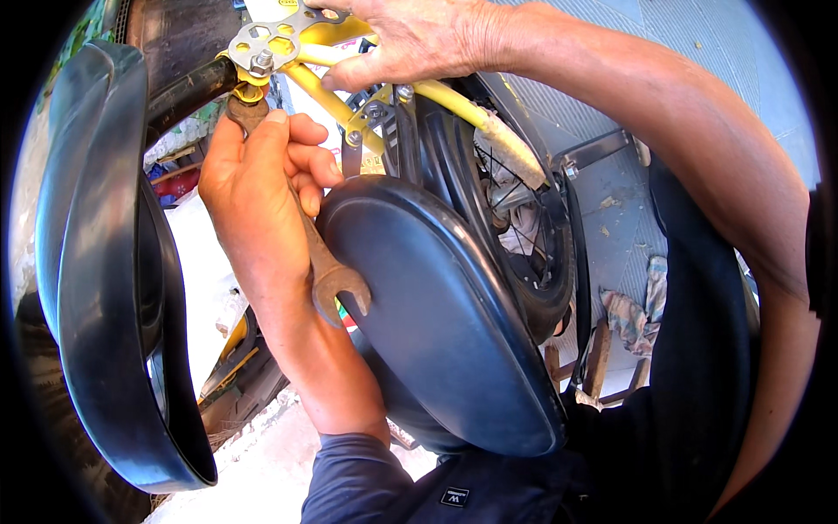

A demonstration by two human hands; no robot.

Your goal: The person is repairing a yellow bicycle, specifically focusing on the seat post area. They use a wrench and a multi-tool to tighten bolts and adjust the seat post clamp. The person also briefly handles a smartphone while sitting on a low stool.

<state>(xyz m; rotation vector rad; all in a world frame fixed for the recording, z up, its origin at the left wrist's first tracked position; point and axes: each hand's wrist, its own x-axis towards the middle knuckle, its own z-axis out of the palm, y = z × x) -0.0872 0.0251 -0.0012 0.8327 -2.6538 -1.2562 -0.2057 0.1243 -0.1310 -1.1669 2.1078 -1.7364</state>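
My left hand (262, 170) is closed around a rusty open-end wrench (336, 279). The wrench's upper jaw sits at a yellow fitting (250, 93) under a bolt (262, 61), while its other jaw hangs beside my wrist. At the top edge my right hand (419, 44) grips the right end of a flat silver multi-hole wrench (253, 39), whose left end is by the bolt. Some of its fingers are cut off by the picture edge. The right thumb lies against the yellow tubing (323, 92). Close below my left fingers is a smooth black oval padded piece (428, 297).
A spoked wheel with a black tyre (554, 293) stands right of the padded piece. A long glossy black curved part (96, 262) fills the left side. A dark tube (188, 94) joins the yellow fitting. A crumpled cloth (633, 314) lies on the ribbed grey floor (602, 240).
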